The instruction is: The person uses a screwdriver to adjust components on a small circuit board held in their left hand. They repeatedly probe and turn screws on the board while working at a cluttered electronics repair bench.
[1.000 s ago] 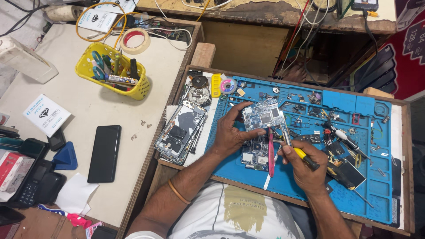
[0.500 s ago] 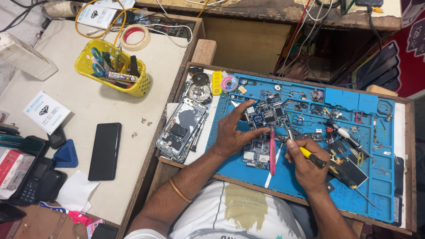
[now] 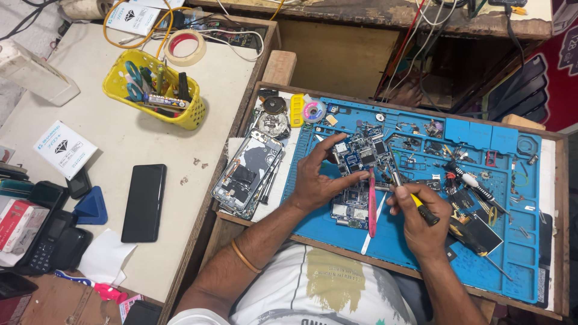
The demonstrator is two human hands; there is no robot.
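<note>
Left hand [image 3: 316, 180] pinches the circuit board [image 3: 361, 153] up off the blue mat [image 3: 506, 265], steadying it; right hand [image 3: 421, 222] closed round a yellow-handled screwdriver [image 3: 415, 201], tip at the board's edge

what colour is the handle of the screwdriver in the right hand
Yellow and black, seen in the head view: screwdriver.

A small blue circuit board [image 3: 361, 153], crowded with silver shields and dark chips, is held tilted above the blue work mat, pinched at its left end and lower edge. A yellow-and-black handled screwdriver [image 3: 415, 201] slants up-left, its thin metal tip touching the board's right edge. Just below the board a second, similar board [image 3: 349, 207] lies flat on the mat
</note>
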